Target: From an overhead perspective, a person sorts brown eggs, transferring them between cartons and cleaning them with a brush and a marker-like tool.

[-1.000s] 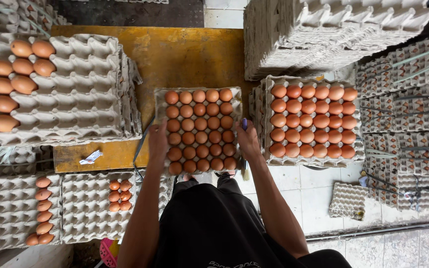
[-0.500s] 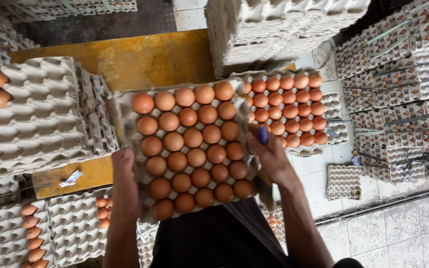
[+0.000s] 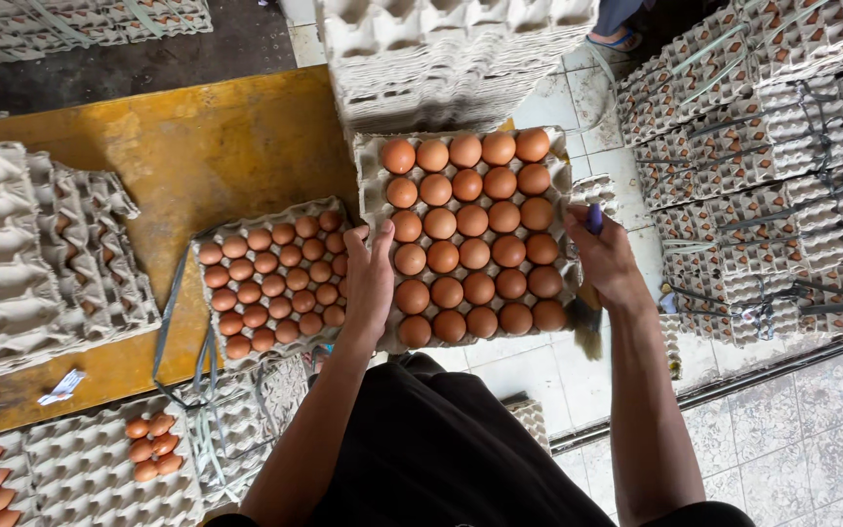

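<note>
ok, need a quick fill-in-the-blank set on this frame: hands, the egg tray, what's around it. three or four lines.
1. The left hand and right hand hold a grey pulp tray full of brown ____.
2. A second full tray rests on the ____ wooden table.
3. The right hand also grips a ____.
4. Behind the held tray stands a stack of ____ trays.

Missing: eggs; yellow; brush; empty
</note>
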